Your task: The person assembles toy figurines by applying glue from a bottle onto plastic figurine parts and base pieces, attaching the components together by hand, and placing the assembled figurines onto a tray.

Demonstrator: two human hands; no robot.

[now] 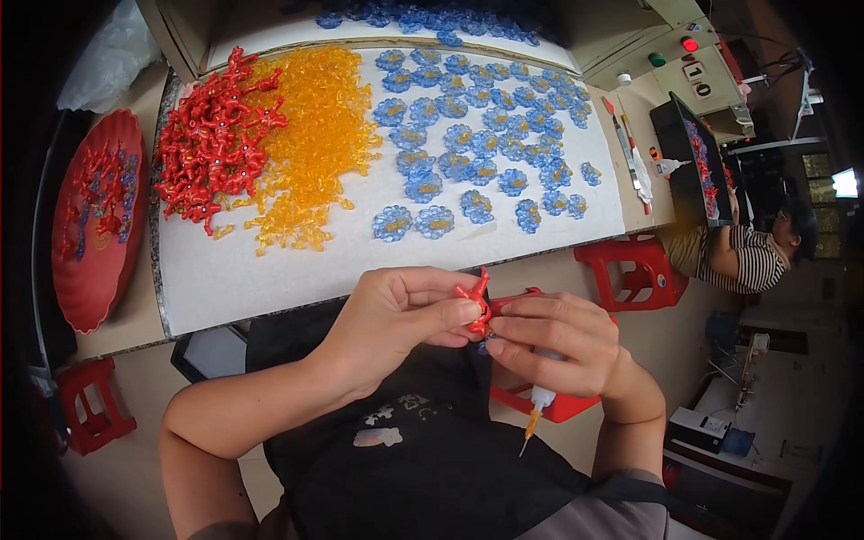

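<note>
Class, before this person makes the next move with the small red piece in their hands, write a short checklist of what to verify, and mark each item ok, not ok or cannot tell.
1. Red plastic piece pinched between both hands: ok, left hand and right hand both grip it.
2. Glue applicator within reach: ok, tucked under the right hand, orange tip pointing down.
3. Applicator tip clear of the dark shirt: cannot tell, depth is unclear.
4. Glue already on the piece: cannot tell, fingers cover the joint.
5. Stock within view: ok, red pile, orange pile and blue flower pieces lie on the white board.
</note>
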